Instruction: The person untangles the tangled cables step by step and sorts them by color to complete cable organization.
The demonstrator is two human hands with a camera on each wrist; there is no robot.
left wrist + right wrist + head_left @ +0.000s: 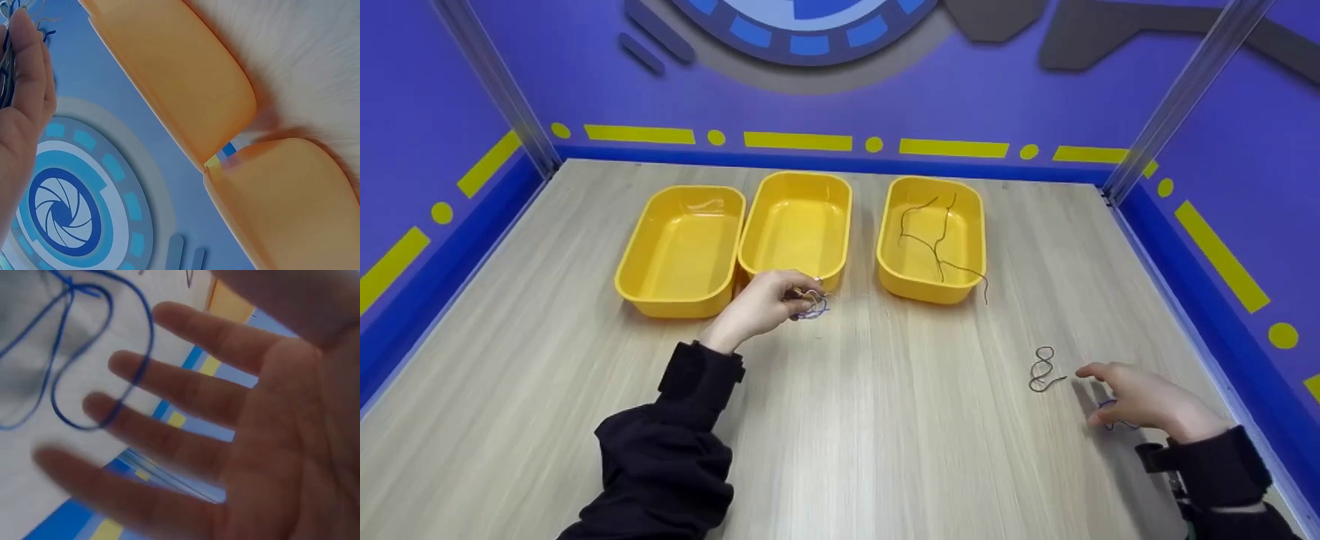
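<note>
My left hand (765, 301) pinches a small bundle of thin coiled wires (813, 306), bluish and pale, close to the front rim of the middle yellow bin (846, 232). In the left wrist view the bundled wires (7, 73) show dark, blue and light strands along the fingers. At the right, my right hand (1151, 401) is low over the table with fingers spread around a looped blue wire (1125, 425). The right wrist view shows the blue wire (53, 395) overlapping straight fingers (185, 388). Left of that hand lies a dark wire (1041, 363) twisted into loops.
A left yellow bin (630, 262) stands against the middle one. The right yellow bin (982, 240) holds dark branching wires (936, 249), one end hanging over its front rim. Blue-purple panels (885, 105) enclose the wooden table (885, 450) at the back and sides.
</note>
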